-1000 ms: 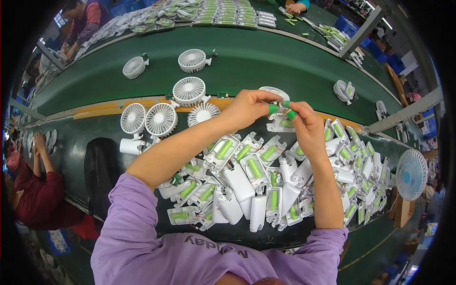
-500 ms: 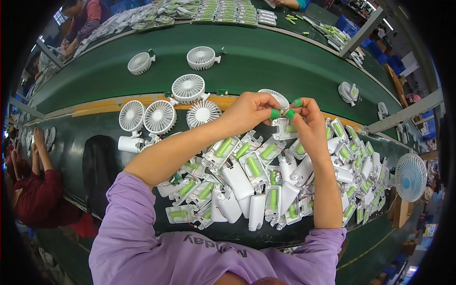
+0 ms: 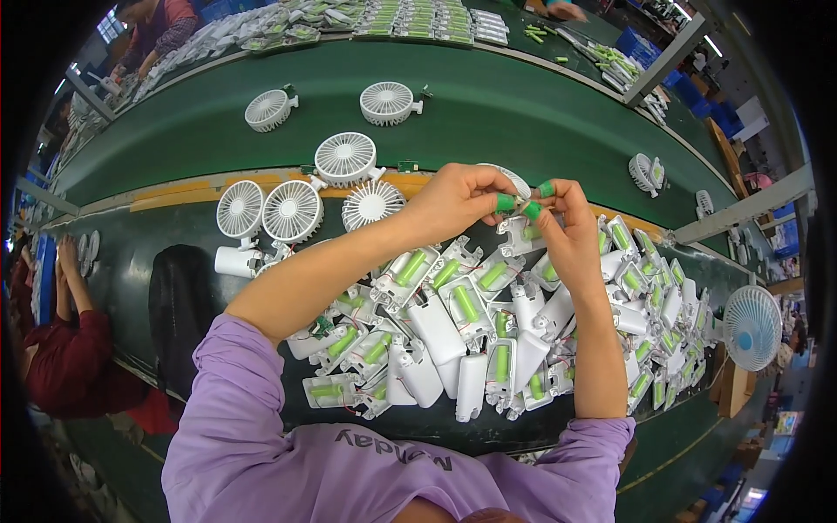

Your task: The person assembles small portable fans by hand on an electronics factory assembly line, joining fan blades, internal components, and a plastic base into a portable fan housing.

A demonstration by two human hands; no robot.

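Clock directions are taken from the middle of the housing pile, with 12 o'clock pointing away from the wearer. A narrow dark margin of the worktop (image 3: 126, 261) separates the near edge from the pile of white housings (image 3: 438, 336) with green cells; bare surface extends at 9 o'clock as far as a dark object (image 3: 179, 301). Both forearms cross over the pile and conceal some housings. At 12 o'clock, the left hand (image 3: 471, 202) is closed in a thumb-and-finger pinch on a small pale piece (image 3: 520, 206); the fingertips cover most of it, so its kind cannot be determined. The right hand (image 3: 568, 216) has its thumb tip just beside this piece; whether its grip is closed cannot be told. A fan head (image 3: 506, 177) lies beyond the fingers, partly hidden, and an open housing (image 3: 516, 237) sits just below them. Four white fans (image 3: 293, 212) stand near 10 o'clock, along the yellow strip (image 3: 179, 199) that edges the conveyor belt (image 3: 506, 113). The belt offers wide open room between the two fans (image 3: 387, 103) near 11 o'clock and another fan (image 3: 646, 174) between 1 and 2 o'clock. Beyond it, a co-worker's hand (image 3: 567, 10) is blurred and cut off at the upper rim.
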